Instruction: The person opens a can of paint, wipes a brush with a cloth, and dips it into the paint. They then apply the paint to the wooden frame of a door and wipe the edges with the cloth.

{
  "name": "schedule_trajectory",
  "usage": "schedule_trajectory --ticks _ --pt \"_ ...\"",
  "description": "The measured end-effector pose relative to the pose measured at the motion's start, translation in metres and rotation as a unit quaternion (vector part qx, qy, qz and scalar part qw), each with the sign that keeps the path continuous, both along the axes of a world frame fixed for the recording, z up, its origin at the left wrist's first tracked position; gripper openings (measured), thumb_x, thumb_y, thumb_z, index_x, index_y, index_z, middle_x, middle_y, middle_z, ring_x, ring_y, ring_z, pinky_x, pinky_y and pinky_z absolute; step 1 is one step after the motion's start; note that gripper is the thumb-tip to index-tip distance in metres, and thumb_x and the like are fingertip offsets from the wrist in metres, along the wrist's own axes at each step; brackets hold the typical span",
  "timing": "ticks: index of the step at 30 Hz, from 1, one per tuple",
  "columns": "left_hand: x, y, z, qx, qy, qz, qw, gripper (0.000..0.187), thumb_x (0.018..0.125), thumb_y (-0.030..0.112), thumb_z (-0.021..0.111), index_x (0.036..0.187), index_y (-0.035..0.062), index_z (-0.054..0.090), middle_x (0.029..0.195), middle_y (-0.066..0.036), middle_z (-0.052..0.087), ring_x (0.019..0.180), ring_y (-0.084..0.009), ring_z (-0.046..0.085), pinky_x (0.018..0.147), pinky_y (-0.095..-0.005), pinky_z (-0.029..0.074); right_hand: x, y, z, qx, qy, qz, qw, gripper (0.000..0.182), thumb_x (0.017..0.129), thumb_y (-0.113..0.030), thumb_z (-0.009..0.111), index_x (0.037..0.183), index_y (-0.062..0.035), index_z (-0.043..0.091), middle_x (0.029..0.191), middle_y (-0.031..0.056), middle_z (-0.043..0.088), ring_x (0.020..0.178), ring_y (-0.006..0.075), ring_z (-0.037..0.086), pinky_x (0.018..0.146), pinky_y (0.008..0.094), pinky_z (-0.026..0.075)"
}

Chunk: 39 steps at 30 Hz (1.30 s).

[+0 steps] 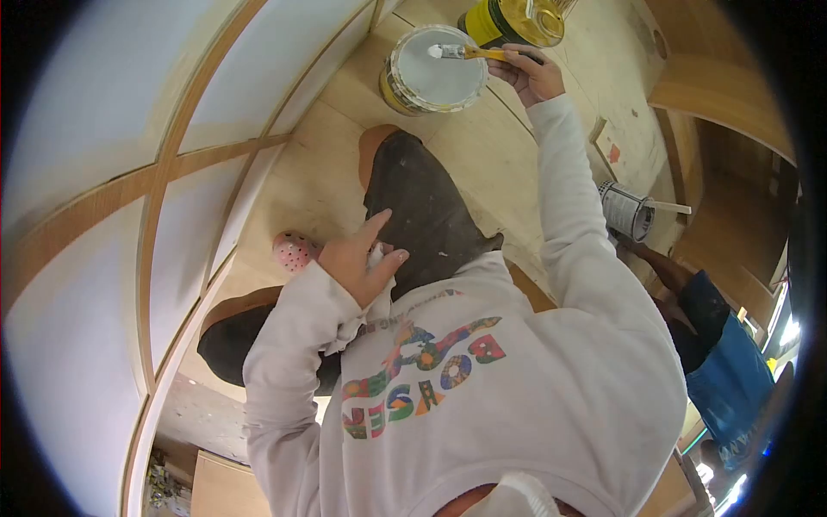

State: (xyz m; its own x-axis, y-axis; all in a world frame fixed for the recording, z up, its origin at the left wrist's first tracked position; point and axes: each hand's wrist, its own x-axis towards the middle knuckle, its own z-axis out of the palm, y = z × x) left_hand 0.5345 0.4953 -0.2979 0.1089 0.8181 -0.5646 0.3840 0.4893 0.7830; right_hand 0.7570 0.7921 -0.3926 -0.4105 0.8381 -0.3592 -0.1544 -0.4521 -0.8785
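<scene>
My right hand (534, 76) grips a paintbrush (481, 53) by its handle, near the top of the view. White paint coats the bristles, which are over an open paint bucket (435, 73) with pale paint in it and smears on its rim. Close to my right thigh, my left hand (351, 261) is partly closed around a crumpled white cloth (376, 297), its index finger and thumb sticking out. Part of the cloth is hidden behind the fingers.
A white panel wall with wooden strips (159, 172) runs along the left. Behind the bucket stands a yellow can (517, 21). At right, another person in a blue garment (732, 379) reaches toward a paint can (626, 211) with a stick across it. A pink dotted shoe (295, 251) touches the floor.
</scene>
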Motion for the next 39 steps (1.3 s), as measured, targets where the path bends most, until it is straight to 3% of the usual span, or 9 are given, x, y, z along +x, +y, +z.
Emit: schedule_trajectory --ticks 3,5,6,8,14,16,23,30,39 --pt "0.003 0.003 0.005 -0.028 0.036 -0.019 0.999 0.054 0.079 0.033 0.059 0.125 0.0083 0.045 0.087 -0.012 0.066 0.085 -0.0269 0.062 0.080 -0.0342 0.043 -0.002 -0.011 -0.014 0.052 -0.029 -0.037 0.998 0.018 0.078 0.000 0.061 0.094 0.0068 0.058 0.091 0.0160 0.061 0.078 0.0235 0.063 0.071 0.0336 0.055" --pt "0.005 0.003 0.006 -0.052 0.053 -0.030 0.997 0.054 0.079 0.037 0.058 0.125 0.0113 0.045 0.090 -0.011 0.065 0.088 -0.0267 0.061 0.083 -0.0367 0.041 -0.003 -0.015 -0.021 0.302 -0.244 0.046 0.920 0.011 0.072 0.003 0.062 0.082 -0.0024 0.061 0.090 0.0078 0.063 0.080 0.0206 0.062 0.071 0.0310 0.052" --pt "0.006 0.003 0.005 -0.060 0.074 -0.028 0.995 0.054 0.079 0.039 0.057 0.125 0.0138 0.045 0.094 -0.010 0.065 0.093 -0.0262 0.060 0.086 -0.0400 0.037 -0.002 -0.015 -0.018 0.302 -0.244 0.046 0.920 0.011 0.072 0.003 0.062 0.082 -0.0024 0.061 0.090 0.0078 0.063 0.080 0.0206 0.062 0.071 0.0310 0.052" --pt "0.009 0.000 0.002 -0.069 0.089 -0.023 0.993 0.054 0.079 0.042 0.056 0.126 0.0162 0.045 0.097 -0.009 0.064 0.097 -0.0257 0.058 0.090 -0.0432 0.034 0.002 -0.014 -0.009 0.567 -0.333 0.181 0.732 0.017 0.067 0.011 0.057 0.074 -0.0039 0.059 0.090 0.0058 0.063 0.080 0.0200 0.061 0.072 0.0280 0.051" --pt "0.010 -0.001 0.007 -0.001 0.112 -0.008 0.994 0.056 0.080 0.030 0.057 0.127 0.0053 0.041 0.083 -0.014 0.064 0.081 -0.0304 0.062 0.076 -0.0359 0.047 0.040 0.012 0.006 0.578 -0.345 0.289 0.681 0.014 0.065 0.004 0.061 0.072 -0.0080 0.057 0.085 0.0028 0.063 0.079 0.0210 0.060 0.066 0.0294 0.050" --pt "0.011 0.003 0.012 -0.079 0.111 -0.020 0.990 0.056 0.079 0.045 0.054 0.128 0.0211 0.042 0.105 -0.011 0.061 0.102 -0.0270 0.056 0.090 -0.0450 0.034 0.042 0.008 0.014 0.543 -0.334 0.257 0.727 0.013 0.066 0.003 0.062 0.074 -0.0079 0.059 0.085 0.0028 0.063 0.078 0.0178 0.060 0.067 0.0283 0.049" --pt "0.014 0.006 -0.002 -0.015 0.078 -0.010 0.997 0.057 0.078 0.036 0.059 0.126 0.0088 0.044 0.108 -0.015 0.059 0.100 -0.0297 0.056 0.087 -0.0367 0.041 0.032 0.005 0.017 0.219 -0.240 0.003 0.946 0.023 0.070 -0.003 0.069 0.091 0.0005 0.059 0.077 0.0084 0.064 0.062 0.0155 0.062 0.061 0.0275 0.054" --pt "0.007 0.013 -0.032 -0.003 0.096 -0.026 0.995 0.055 0.077 0.030 0.061 0.123 0.0042 0.047 0.111 -0.021 0.056 0.101 -0.0321 0.056 0.087 -0.0348 0.043 0.035 0.011 -0.018 0.124 -0.201 -0.089 0.968 0.028 0.069 0.000 0.070 0.093 0.0041 0.057 0.080 0.0126 0.060 0.066 0.0188 0.061 0.058 0.0287 0.057" --pt "0.009 0.025 -0.027 -0.057 0.109 -0.082 0.989 0.057 0.077 0.034 0.060 0.126 0.0091 0.044 0.116 -0.019 0.054 0.107 -0.0316 0.052 0.091 -0.0380 0.040 -0.022 0.000 -0.035 0.318 -0.299 0.100 0.894 0.017 0.069 -0.012 0.065 0.085 -0.0059 0.061 0.079 0.0057 0.062 0.067 0.0164 0.060 0.062 0.0270 0.050"
